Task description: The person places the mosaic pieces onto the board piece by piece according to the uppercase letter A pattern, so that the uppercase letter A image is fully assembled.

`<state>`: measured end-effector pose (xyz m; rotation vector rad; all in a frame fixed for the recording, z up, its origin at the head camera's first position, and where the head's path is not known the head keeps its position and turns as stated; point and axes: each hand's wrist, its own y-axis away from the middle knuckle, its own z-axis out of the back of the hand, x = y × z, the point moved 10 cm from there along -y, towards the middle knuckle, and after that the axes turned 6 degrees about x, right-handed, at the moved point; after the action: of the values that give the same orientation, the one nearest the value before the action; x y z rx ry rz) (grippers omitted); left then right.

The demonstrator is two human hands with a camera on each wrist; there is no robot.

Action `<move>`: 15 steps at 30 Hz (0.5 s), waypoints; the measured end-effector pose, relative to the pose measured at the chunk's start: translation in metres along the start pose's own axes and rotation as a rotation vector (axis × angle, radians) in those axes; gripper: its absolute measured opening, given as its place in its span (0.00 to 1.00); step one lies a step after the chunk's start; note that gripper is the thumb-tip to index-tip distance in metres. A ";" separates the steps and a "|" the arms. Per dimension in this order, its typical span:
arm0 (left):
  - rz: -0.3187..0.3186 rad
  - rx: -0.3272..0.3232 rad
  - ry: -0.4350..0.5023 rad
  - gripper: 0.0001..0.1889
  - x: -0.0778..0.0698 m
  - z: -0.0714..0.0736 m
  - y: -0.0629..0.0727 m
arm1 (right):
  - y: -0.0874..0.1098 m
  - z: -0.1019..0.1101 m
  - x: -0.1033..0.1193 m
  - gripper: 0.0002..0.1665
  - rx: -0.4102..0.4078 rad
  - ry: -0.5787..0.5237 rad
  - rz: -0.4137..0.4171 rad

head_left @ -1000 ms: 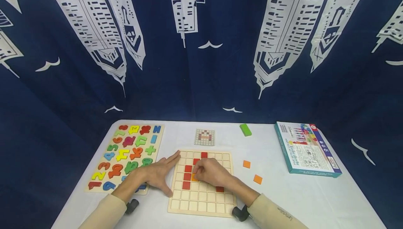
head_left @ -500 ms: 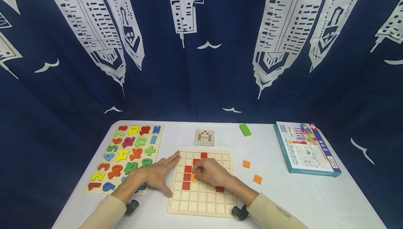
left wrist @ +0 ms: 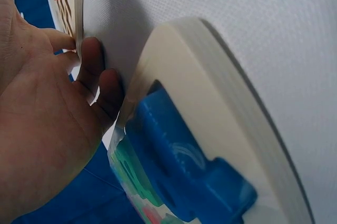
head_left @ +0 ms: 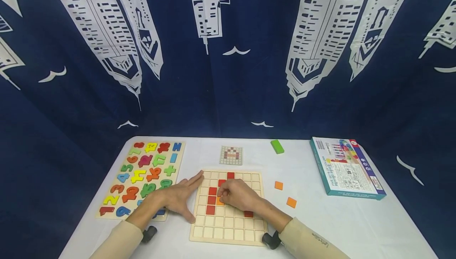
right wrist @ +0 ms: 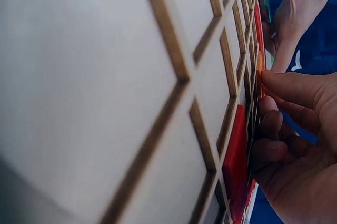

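Observation:
A wooden grid board [head_left: 228, 233] lies on the white table with several red tiles [head_left: 211, 200] in its cells. My left hand [head_left: 178, 196] is spread along the board's left edge, fingers at the upper corner and thumb lower down. Over the middle of the grid is my right hand [head_left: 239, 194], fingers bent, thumb and fingertips at an orange tile [head_left: 220, 201] that lies beside the red column. The right wrist view has the thumb on this orange tile [right wrist: 260, 71]; the fingertips partly hide it. More of the grid is covered by the right hand.
Two loose orange tiles [head_left: 279, 186] lie right of the board. A small pattern card [head_left: 231, 155] and a green block [head_left: 277, 146] are behind it. The number puzzle [head_left: 142, 172] stands at left, partly under the left forearm; a teal-edged box [head_left: 347, 168] is at right.
Both hands stay in the same places, the right one still at the orange tile. The head view has shifted very slightly.

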<state>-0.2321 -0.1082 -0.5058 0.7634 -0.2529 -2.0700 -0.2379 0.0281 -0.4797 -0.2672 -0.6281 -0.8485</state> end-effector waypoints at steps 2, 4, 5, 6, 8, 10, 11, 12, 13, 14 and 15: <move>0.000 0.000 0.000 0.68 0.000 0.000 0.001 | 0.000 0.000 -0.001 0.03 0.003 0.000 -0.004; -0.001 -0.002 0.000 0.68 -0.001 0.001 0.001 | 0.000 0.000 -0.001 0.04 0.006 -0.002 -0.008; -0.002 -0.003 0.000 0.68 -0.001 0.001 0.001 | -0.001 0.000 -0.001 0.04 0.006 -0.001 -0.008; -0.003 -0.005 -0.001 0.68 -0.001 0.002 0.001 | -0.001 0.000 -0.001 0.04 0.007 0.000 -0.006; -0.004 -0.007 -0.001 0.68 -0.001 0.002 0.001 | -0.001 0.000 -0.001 0.04 0.007 0.003 -0.006; -0.002 -0.006 -0.005 0.68 -0.001 0.001 0.001 | -0.001 0.000 -0.001 0.03 0.007 0.005 -0.006; 0.001 -0.005 -0.005 0.68 -0.001 0.001 0.001 | -0.001 -0.001 -0.001 0.03 0.008 0.005 -0.006; 0.002 -0.004 -0.002 0.68 -0.001 0.001 0.001 | -0.001 -0.001 -0.001 0.03 0.008 0.002 -0.007; 0.002 -0.003 0.001 0.68 -0.001 0.000 0.001 | -0.001 -0.001 -0.001 0.03 0.009 -0.001 -0.007; 0.004 -0.002 0.000 0.68 -0.001 0.000 0.000 | -0.001 -0.001 -0.001 0.03 0.010 -0.003 -0.005; 0.007 -0.001 -0.001 0.68 0.000 0.000 0.000 | -0.001 -0.001 -0.001 0.03 0.009 -0.004 -0.001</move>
<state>-0.2317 -0.1081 -0.5059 0.7597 -0.2549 -2.0642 -0.2385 0.0277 -0.4808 -0.2607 -0.6358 -0.8462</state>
